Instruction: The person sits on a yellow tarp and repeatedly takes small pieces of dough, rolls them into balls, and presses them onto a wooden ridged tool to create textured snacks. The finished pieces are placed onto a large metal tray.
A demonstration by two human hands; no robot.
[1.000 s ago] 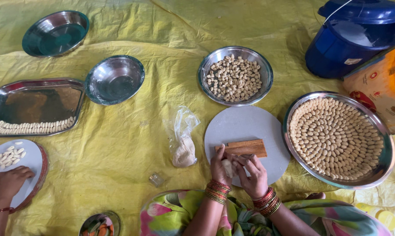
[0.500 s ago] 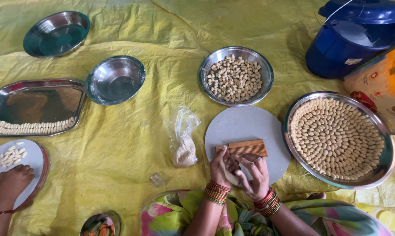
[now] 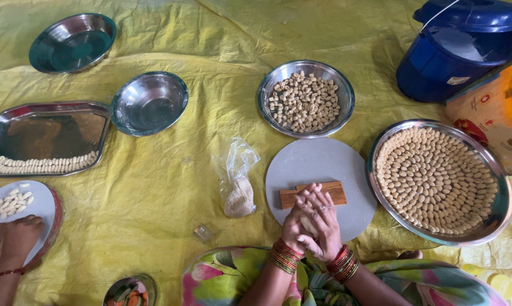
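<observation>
Head view: I see my left hand [image 3: 294, 224] and right hand [image 3: 324, 226] pressed together palm to palm over the near edge of the round grey board [image 3: 318, 164]. The fingers of both are curled closed around a small pale lump of dough [image 3: 308, 225], which shows only as a sliver between them. I cannot tell its long axis.

Just beyond the fingertips, touching or nearly so, lies the ribbed wooden comb [image 3: 311, 194], its long axis running left to right across the board. Both hands sit about equally near it.

Right of the board, 1 steel tray [image 3: 496, 218] carries shaped pieces in rings. Behind the board, 1 steel bowl [image 3: 267, 93] holds loose ones. At far left, another person's hand [image 3: 15, 238] rests on a white plate [image 3: 41, 212].
</observation>
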